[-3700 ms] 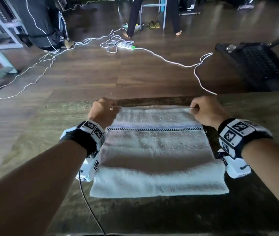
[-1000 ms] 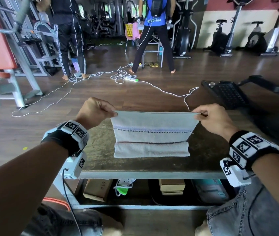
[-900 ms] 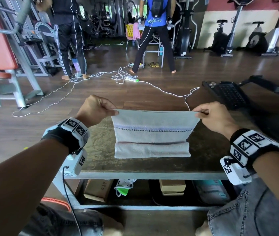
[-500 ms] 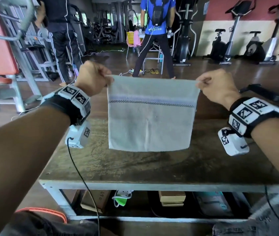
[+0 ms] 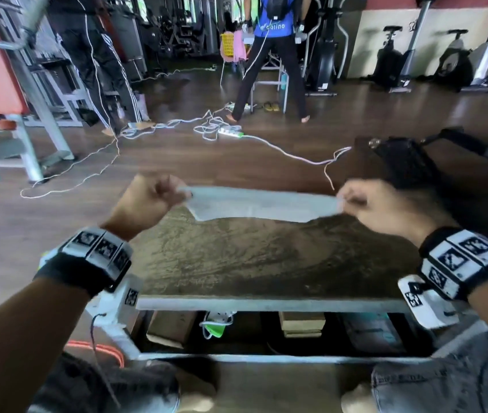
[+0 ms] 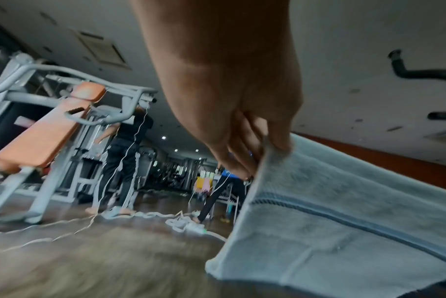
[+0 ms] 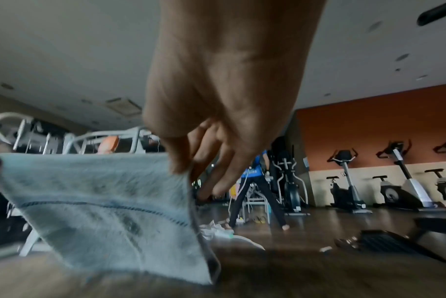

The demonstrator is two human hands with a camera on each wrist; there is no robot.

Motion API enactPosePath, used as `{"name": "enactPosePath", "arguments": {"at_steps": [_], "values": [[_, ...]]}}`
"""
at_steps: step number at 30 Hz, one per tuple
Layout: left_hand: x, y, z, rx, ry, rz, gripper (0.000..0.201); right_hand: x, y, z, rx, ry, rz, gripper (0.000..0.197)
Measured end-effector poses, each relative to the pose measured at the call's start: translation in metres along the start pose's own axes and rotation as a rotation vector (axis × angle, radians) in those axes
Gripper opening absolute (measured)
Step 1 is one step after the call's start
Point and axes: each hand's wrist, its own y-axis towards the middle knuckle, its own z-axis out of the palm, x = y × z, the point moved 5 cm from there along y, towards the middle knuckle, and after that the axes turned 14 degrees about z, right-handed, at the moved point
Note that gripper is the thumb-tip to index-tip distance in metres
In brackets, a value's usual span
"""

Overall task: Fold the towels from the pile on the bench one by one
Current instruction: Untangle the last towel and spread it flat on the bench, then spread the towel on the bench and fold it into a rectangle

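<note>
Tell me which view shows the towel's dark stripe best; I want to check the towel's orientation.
The left wrist view: the stripe runs sharp across the towel. The right wrist view shows it blurrier. In the head view the towel is a foreshortened blur with no stripe visible.

Interior dim; all views motion-blurred, noisy. Wide-angle bending at edges. Ceiling spotlights visible in left wrist view.

White cables [image 5: 159, 126] and a power strip [image 5: 230, 132] lie on the floor.
</note>
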Motion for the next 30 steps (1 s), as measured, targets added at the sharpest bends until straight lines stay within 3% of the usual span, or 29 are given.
{"name": "enactPosePath", "arguments": {"at_steps": [3,6,10,12,17,21,30], "values": [[0.031,-0.057,0.031,0.274,0.006,-0.155,0.014,-0.030,-0.035,0.047,0.372,-0.042,0.048,0.018],[0.051,-0.102,0.053,0.505,-0.018,-0.411,0.008,-0.047,-0.057,0.082,0.602,-0.086,0.119,0.003],[0.058,-0.117,0.060,0.574,-0.023,-0.460,0.004,-0.062,-0.057,0.104,0.758,-0.103,0.232,0.013],[0.063,-0.111,0.059,0.521,-0.033,-0.481,0.006,-0.062,-0.049,0.105,0.719,-0.110,0.239,0.010],[0.080,-0.072,0.058,0.335,0.008,-0.414,0.006,-0.054,-0.007,0.094,0.350,-0.009,0.231,0.006],[0.095,-0.037,0.067,0.256,0.122,-0.349,0.007,-0.049,0.025,0.094,0.164,-0.095,0.214,0.007],[0.131,0.001,0.096,0.218,0.316,-0.359,0.011,-0.062,0.077,0.127,0.030,-0.164,0.317,0.008]]}}
